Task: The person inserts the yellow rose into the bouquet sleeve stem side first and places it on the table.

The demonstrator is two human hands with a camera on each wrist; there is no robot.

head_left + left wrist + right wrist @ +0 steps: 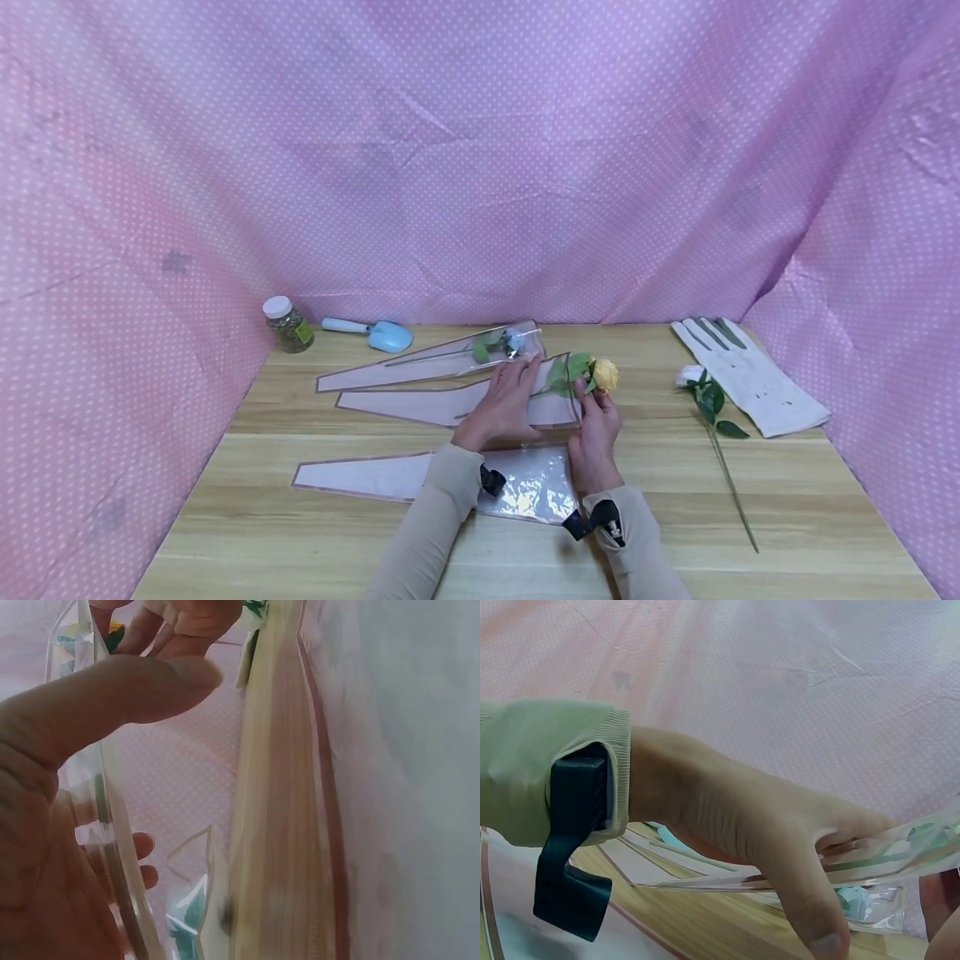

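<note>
A yellow rose (604, 375) with green leaves lies partly inside a clear, tapered flower sleeve (405, 406), its bloom past the wide end. My left hand (510, 404) holds this sleeve near its middle; in the left wrist view the thumb (127, 694) is on the near side and fingertips show beyond the sleeve's edge. At the sleeve's mouth my right hand (597, 429) pinches the rose just below the bloom. Only some fingers of that hand (937, 900) show at the right wrist view's edge. The stem shows through the film.
Behind lies another sleeve (352, 379) with a pale blue rose (514, 343) inside. A flat sleeve (360, 477) lies under my forearms. A lidded jar (288, 325) and blue trowel (388, 336) stand back left; a white rose (690, 376) and gloves (765, 383) lie right.
</note>
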